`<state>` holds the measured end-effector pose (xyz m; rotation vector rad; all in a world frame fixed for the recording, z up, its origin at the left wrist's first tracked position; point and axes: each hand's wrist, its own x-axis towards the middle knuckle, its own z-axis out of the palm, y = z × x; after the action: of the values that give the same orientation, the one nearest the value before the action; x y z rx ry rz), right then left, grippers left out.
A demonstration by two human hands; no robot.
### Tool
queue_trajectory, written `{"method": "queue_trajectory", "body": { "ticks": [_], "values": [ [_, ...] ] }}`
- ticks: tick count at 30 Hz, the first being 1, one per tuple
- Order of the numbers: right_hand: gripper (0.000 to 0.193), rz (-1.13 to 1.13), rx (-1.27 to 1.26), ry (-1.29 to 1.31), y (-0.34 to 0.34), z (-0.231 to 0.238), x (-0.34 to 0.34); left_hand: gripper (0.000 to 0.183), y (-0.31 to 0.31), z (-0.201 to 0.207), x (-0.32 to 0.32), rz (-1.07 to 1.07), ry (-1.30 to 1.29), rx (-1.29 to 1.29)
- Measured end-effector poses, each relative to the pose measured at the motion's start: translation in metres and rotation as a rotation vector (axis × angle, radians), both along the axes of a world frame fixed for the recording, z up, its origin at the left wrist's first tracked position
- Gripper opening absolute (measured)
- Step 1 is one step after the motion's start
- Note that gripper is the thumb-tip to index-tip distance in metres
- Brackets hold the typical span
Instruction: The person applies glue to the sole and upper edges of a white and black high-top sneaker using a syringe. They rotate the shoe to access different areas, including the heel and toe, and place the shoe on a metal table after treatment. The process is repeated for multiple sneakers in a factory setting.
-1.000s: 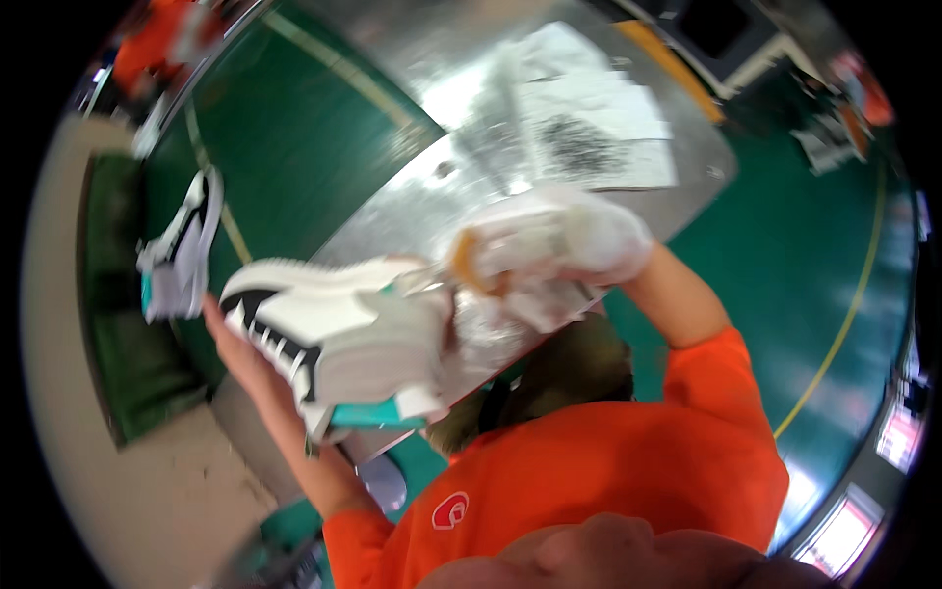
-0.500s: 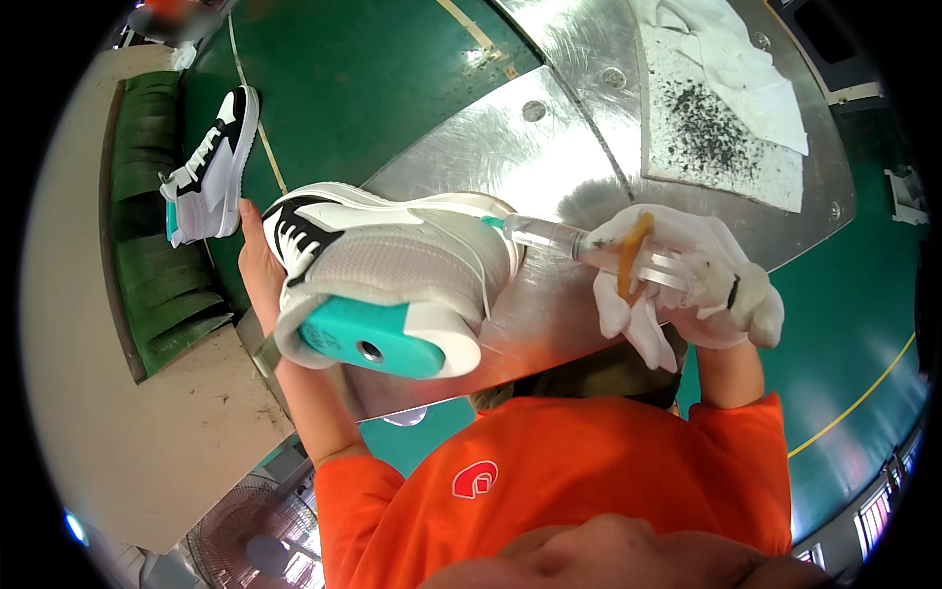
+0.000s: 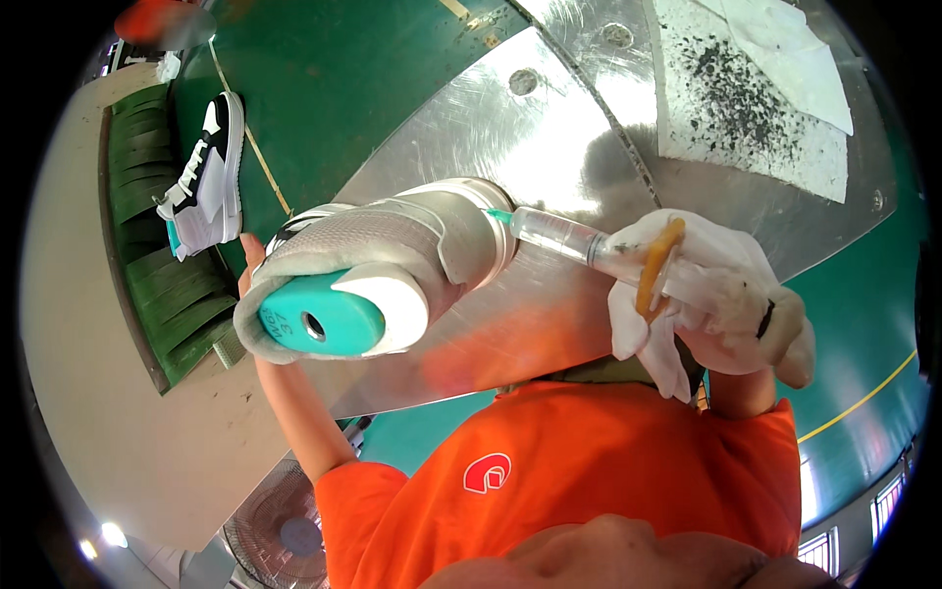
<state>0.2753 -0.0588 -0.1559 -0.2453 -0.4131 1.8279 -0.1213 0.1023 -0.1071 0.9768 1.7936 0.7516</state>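
A white and grey sneaker (image 3: 392,240) is held up over the metal table, its collar toward me, on a teal shoe last (image 3: 339,319) with a round hole. My left hand (image 3: 251,260) grips it from the far left side; most of that hand is hidden behind the shoe. In a white glove, my right hand (image 3: 721,290) is closed round a clear syringe (image 3: 557,236) with an orange-brown finger flange. The syringe's green tip (image 3: 500,216) is at the edge between the sneaker's upper and sole; whether it touches I cannot tell.
Under the shoe lies a shiny metal tabletop (image 3: 471,128). White sheets with black specks (image 3: 746,108) rest at its far right. A second sneaker (image 3: 211,172), white and black, is at the left beside a green slatted strip (image 3: 147,216). A fan (image 3: 285,530) stands at lower left.
The sneaker has been turned in my left hand, so its side shows less and it sits further left. The syringe stays at the sole edge as my right hand shifts slightly right and lower.
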Motion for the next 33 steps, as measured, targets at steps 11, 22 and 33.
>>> {"method": "queue_trajectory", "body": {
  "ticks": [11,22,33],
  "values": [
    [0.064,-0.047,0.084,0.050,-0.005,-0.018,-0.006,0.052,-0.091,-0.004,-0.055,0.063,-0.011,0.095],
    [0.056,-0.076,0.036,-0.113,-0.010,0.000,-0.019,0.069,-0.208,0.018,0.000,-0.196,-0.242,-0.351],
    [0.049,-0.063,0.013,-0.262,-0.024,0.016,-0.033,0.066,-0.243,0.007,0.032,-0.383,-0.329,-0.508]
  ]
}}
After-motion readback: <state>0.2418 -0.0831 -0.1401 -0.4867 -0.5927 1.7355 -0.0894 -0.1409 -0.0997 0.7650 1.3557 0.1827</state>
